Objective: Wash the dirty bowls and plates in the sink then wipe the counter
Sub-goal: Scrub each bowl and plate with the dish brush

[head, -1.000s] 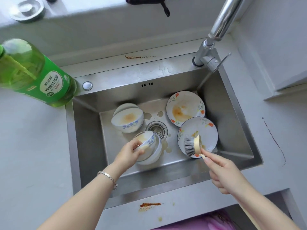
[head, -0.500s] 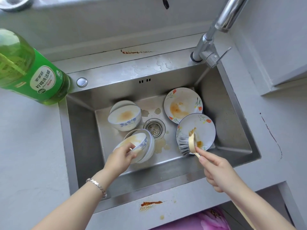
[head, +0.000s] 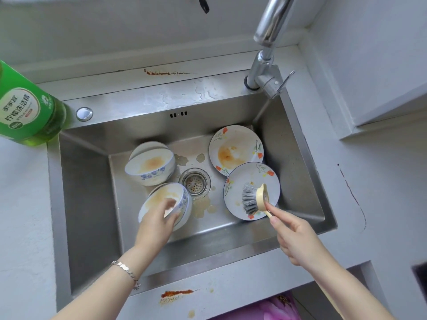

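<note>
Head view | stained bowl (head: 159, 199), tilted on another bowl at lower left of the sink (head: 87, 192) floor, is gripped at its rim by the left hand (head: 154, 224) | dish brush (head: 254, 199) is pinched by its handle in the right hand (head: 293, 236), bristles over the floral plate (head: 251, 176) at centre right; contact cannot be told.
</note>
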